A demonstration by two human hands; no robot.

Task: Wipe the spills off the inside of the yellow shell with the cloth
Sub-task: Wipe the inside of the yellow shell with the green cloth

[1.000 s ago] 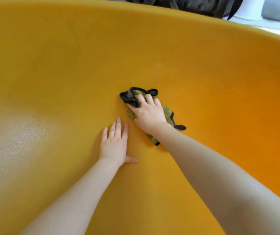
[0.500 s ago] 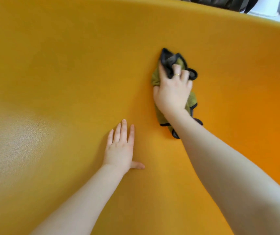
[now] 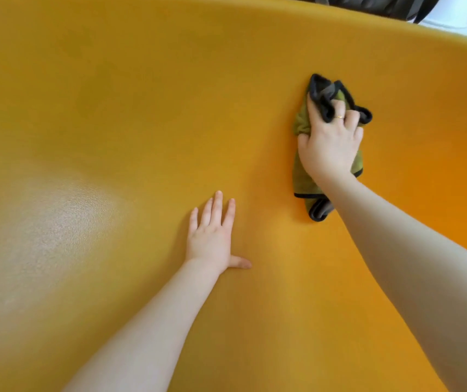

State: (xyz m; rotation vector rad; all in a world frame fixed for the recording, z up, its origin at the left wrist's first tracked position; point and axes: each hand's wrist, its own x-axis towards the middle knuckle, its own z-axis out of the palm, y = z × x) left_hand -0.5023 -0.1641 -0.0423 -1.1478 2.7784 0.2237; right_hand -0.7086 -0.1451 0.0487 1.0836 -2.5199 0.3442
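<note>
Dark folded object (image 3: 368,5) beyond the rim, white surface (image 3: 450,15).

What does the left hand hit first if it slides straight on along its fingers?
Nothing, it seems: the left hand lies flat with its fingers pointing up the yellow shell, and only bare wall shows ahead up to the rim. The cloth sits well to the right, under the right hand.

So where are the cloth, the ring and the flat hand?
cloth (image 3: 300,176): head view, green fold below the thumb.
ring (image 3: 339,117): head view, gold band on a right-hand finger.
left hand (image 3: 211,239): head view, back of the hand.
</note>
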